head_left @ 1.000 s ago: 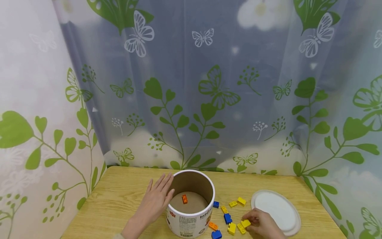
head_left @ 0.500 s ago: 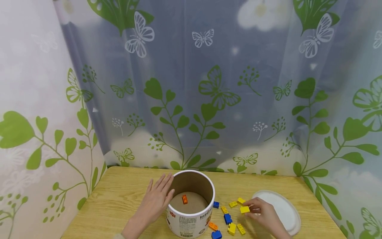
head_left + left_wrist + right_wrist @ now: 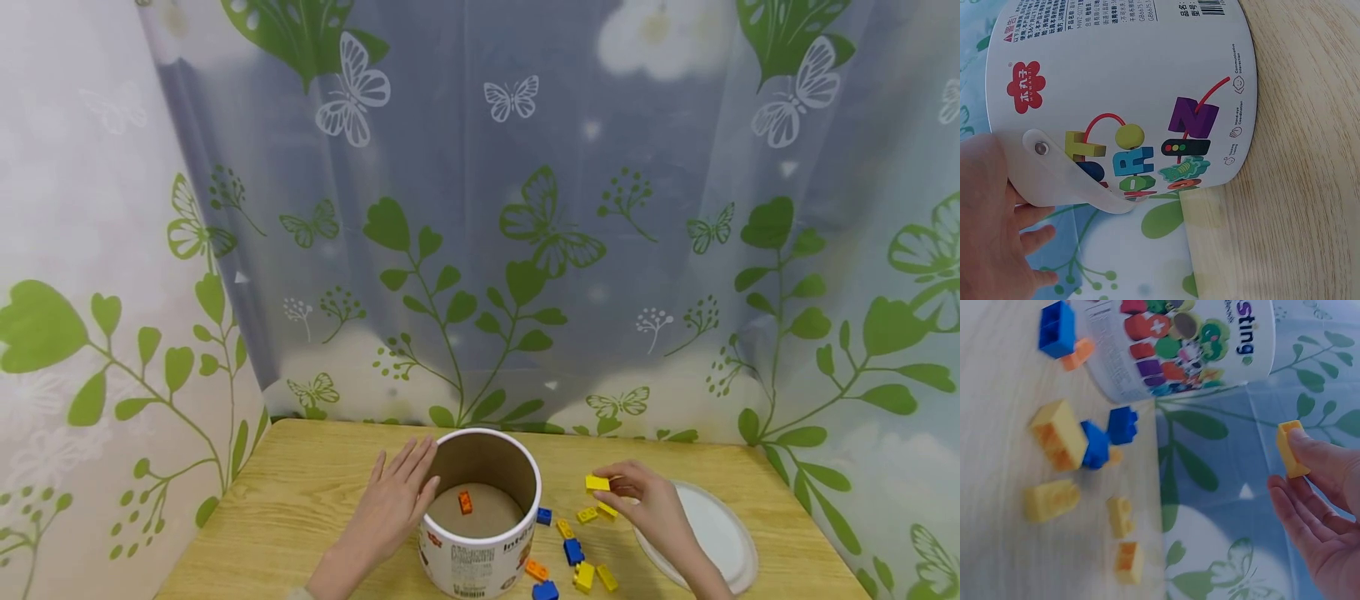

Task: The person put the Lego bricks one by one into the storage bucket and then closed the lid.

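Note:
A white round bucket (image 3: 471,568) stands on the table with its top uncovered and one orange toy brick (image 3: 466,502) on its inside floor. My left hand (image 3: 390,504) rests against the bucket's left rim, fingers straight. Printed letters and a pale handle (image 3: 1079,178) show on its side in the left wrist view. My right hand (image 3: 654,507) pinches a yellow toy brick (image 3: 1292,450) between thumb and fingers, raised above the table to the right of the bucket. Below it lie more yellow bricks (image 3: 587,515).
Blue bricks (image 3: 573,552), another orange brick (image 3: 536,570) and yellow bricks (image 3: 584,577) are scattered right of the bucket. A white round lid (image 3: 716,533) lies farther right, partly behind the right forearm. A patterned curtain (image 3: 465,333) hangs along the table's back edge.
My right hand has lifted a yellow brick from the front group and carried it up and away, slightly left. The left hand and the bucket stay in place.

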Demonstrator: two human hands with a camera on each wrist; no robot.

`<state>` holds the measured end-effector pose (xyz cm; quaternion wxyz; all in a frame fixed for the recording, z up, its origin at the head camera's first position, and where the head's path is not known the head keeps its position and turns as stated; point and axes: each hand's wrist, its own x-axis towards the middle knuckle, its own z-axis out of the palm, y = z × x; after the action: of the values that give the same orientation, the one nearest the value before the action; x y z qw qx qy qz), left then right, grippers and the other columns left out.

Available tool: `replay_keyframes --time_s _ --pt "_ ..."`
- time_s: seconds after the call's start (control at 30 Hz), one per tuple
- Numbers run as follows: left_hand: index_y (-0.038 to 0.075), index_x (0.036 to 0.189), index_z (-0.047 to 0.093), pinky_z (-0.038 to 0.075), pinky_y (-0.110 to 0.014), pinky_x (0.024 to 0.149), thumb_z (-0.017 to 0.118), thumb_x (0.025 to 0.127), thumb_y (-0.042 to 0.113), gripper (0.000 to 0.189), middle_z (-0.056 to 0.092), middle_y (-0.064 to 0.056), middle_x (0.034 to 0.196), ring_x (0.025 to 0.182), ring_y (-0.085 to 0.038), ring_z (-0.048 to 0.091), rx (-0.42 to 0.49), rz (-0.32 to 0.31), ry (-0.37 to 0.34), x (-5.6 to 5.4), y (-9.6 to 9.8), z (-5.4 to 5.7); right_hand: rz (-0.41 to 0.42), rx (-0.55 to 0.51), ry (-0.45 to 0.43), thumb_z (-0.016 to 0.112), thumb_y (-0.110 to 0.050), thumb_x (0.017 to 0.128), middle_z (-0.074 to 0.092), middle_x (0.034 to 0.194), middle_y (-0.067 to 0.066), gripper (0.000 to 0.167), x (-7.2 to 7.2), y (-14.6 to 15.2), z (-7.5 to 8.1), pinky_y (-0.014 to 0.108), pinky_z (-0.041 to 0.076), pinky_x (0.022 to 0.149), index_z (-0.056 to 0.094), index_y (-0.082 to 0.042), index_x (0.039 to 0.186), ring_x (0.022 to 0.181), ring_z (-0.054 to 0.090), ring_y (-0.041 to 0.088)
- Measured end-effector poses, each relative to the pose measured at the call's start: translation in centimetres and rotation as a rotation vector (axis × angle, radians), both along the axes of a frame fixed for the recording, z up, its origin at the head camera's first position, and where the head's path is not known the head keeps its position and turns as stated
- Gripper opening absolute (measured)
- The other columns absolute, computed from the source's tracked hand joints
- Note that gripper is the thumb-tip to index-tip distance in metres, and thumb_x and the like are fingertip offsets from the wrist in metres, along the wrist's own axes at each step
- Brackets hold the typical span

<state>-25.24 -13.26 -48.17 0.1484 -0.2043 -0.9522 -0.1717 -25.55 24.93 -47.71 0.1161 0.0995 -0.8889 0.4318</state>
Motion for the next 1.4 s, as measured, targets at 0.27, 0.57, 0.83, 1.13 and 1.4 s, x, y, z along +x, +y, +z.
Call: replay_keyframes --time_s 0.27,0.57,0.83,1.13,1.4 --pt "0.009 0.156 0.04 0.02 -0.063 0.12 0.041 0.11 0.04 0.056 0.038 -0.006 0.162 0.15 -0.029 0.032 0.0 0.004 -0.012 0.0 0.0 0.0 0.032 -0.025 0.067 0.083 -0.011 0.083 0.074 0.104 0.0 0.025 -0.7 -2.4 1.5 0.02 0.059 0.076 0.077 -0.015 0.106 0.088 0.071 0.011" --pt "0.008 0.156 0.04 0.019 -0.063 0.12 0.04 0.11 0.04 0.057 0.039 -0.008 0.161 0.15 -0.03 0.033 0.003 0.001 -0.011 0.0 0.1 0.1 0.129 -0.041 0.129 0.084 -0.006 0.081 0.071 0.1 0.001 0.027 -1.6 -5.3 2.5 0.02 0.059 0.078 0.077 -0.013 0.106 0.089 0.071 0.016" --pt "0.008 0.156 0.04 0.02 -0.064 0.12 0.039 0.11 0.04 0.056 0.038 -0.007 0.161 0.15 -0.03 0.032 0.002 0.001 -0.017 0.1 0.1 0.2 0.211 -0.034 0.169 0.084 -0.007 0.081 0.069 0.099 0.002 0.025 -2.4 -7.8 2.8 0.024 0.06 0.08 0.076 -0.011 0.105 0.089 0.072 0.019" --pt "0.007 0.156 0.041 0.019 -0.063 0.12 0.042 0.109 0.037 0.055 0.039 -0.009 0.161 0.149 -0.032 0.033 0.007 0.001 -0.008 0.2 0.1 0.3 0.268 -0.009 0.147 0.083 -0.005 0.083 0.073 0.102 0.004 0.023 -3.5 -10.9 2.8 0.025 0.06 0.077 0.075 -0.012 0.104 0.086 0.073 0.02" --pt "0.006 0.155 0.042 0.02 -0.064 0.12 0.046 0.109 0.032 0.053 0.041 -0.01 0.16 0.149 -0.032 0.034 0.022 0.003 -0.005 0.3 0.2 0.6 0.287 0.059 0.161 0.082 -0.007 0.085 0.071 0.101 0.003 0.021 -4.3 -12.8 2.2 0.025 0.061 0.074 0.075 -0.011 0.104 0.084 0.073 0.019"
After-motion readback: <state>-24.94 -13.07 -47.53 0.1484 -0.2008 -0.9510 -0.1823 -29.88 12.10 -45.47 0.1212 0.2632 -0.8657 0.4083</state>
